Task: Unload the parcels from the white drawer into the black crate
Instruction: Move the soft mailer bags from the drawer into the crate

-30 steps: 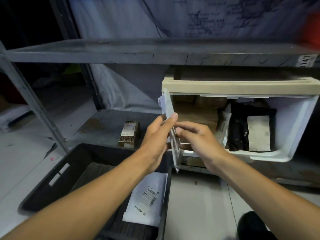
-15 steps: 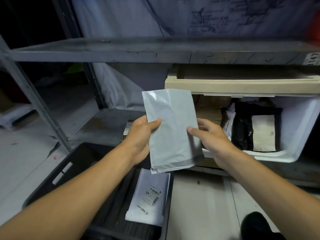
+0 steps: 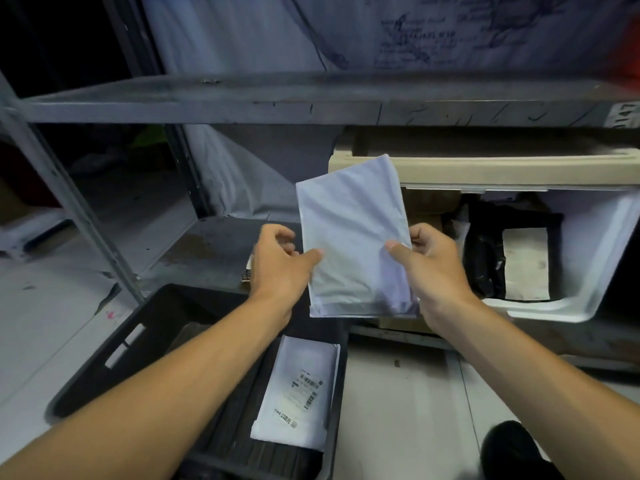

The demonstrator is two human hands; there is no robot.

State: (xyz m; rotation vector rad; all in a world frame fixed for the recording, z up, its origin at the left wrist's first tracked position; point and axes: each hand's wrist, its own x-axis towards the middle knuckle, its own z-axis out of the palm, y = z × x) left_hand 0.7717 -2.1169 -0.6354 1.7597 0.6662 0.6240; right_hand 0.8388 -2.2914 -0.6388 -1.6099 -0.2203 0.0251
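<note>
- Grey metal shelves point(image 3: 242, 105) fill the back, with a pale sheet point(image 3: 242, 46) hanging behind them.
- On the floor at the lower left sits the black crate point(image 3: 114, 348), its top open.
- On the right, the white drawer point(image 3: 588, 271) is pulled out from under its cream top point(image 3: 502, 168).
- Inside the drawer lie a black parcel point(image 3: 485, 265) with a pale label, and some brown boxes point(image 3: 429, 209) behind it.
- Between the drawer and the crate, up in the air, is the grey parcel point(image 3: 353, 237). It stands upright with its plain side facing the camera.
- One white parcel point(image 3: 298, 389) with a printed label lies flat in the crate, against its right wall.
- The left hand point(image 3: 277, 265) pinches the grey parcel's left edge, thumb on the front.
- The right hand point(image 3: 433, 268) grips the parcel's right edge, thumb on the front and fingers curled behind.
- A small box point(image 3: 247, 271) on the low shelf peeks out just behind the left hand.
- A dark shoe point(image 3: 512, 452) shows at the bottom right.
</note>
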